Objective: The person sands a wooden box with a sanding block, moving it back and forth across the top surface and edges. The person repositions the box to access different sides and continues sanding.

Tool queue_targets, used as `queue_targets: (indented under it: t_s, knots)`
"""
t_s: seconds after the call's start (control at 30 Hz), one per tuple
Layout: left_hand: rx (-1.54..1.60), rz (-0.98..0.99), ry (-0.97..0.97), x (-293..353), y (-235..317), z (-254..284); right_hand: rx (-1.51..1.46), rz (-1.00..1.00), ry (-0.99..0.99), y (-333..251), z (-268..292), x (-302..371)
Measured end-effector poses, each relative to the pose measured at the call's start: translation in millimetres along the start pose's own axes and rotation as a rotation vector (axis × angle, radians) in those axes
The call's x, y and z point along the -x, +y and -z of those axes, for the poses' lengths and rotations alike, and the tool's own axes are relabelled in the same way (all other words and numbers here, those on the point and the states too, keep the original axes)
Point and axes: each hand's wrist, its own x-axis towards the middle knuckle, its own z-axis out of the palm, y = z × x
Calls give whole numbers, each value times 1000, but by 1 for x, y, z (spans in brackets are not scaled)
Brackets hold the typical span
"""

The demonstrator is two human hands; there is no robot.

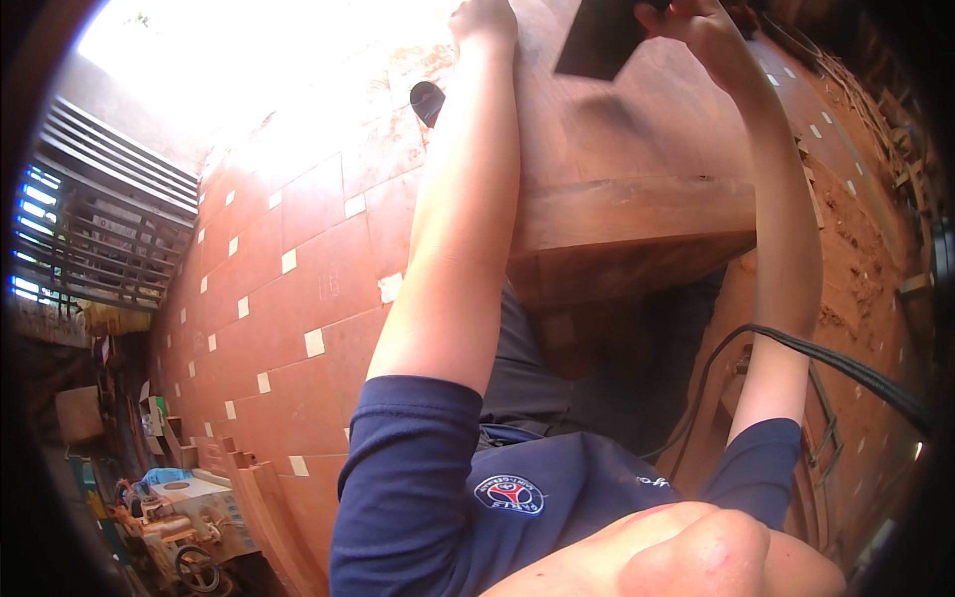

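At the top right, my right hand (699,28) is closed on the edge of a dark, flat, square-cornered sheet (600,42). The sheet is tilted above a reddish-brown wooden piece (637,214), and a soft shadow falls on the wood below it. My left hand (485,20) reaches to the far left side of the same wood, where its fingers are cut off by the upper edge and washed out by glare. Beside my left forearm, a small black round-ended object (428,101) shows; its kind is unclear.
Reddish tiles with small pale squares cover the floor (288,328) to the left. A black cable (846,360) crosses by my right arm. Wooden boards (271,517) and a machine with a handwheel (197,567) stand at the lower left. Slatted panels (119,189) are beyond.
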Motion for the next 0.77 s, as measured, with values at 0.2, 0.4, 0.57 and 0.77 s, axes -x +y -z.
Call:
queue_targets:
  t_s: [0.2,0.4,0.57,0.77]
  knots:
    - [-14,47,-43,-5,11,3,344,278,-34,19,-4,-25]
    - [-7,42,13,-1,0,0,801,31,-174,-32,-21,-11]
    - [33,51,27,-6,-4,-1,310,102,-376,-33,-8,-11]
    - [15,5,-32,0,17,8,-215,-62,-595,31,61,-15]
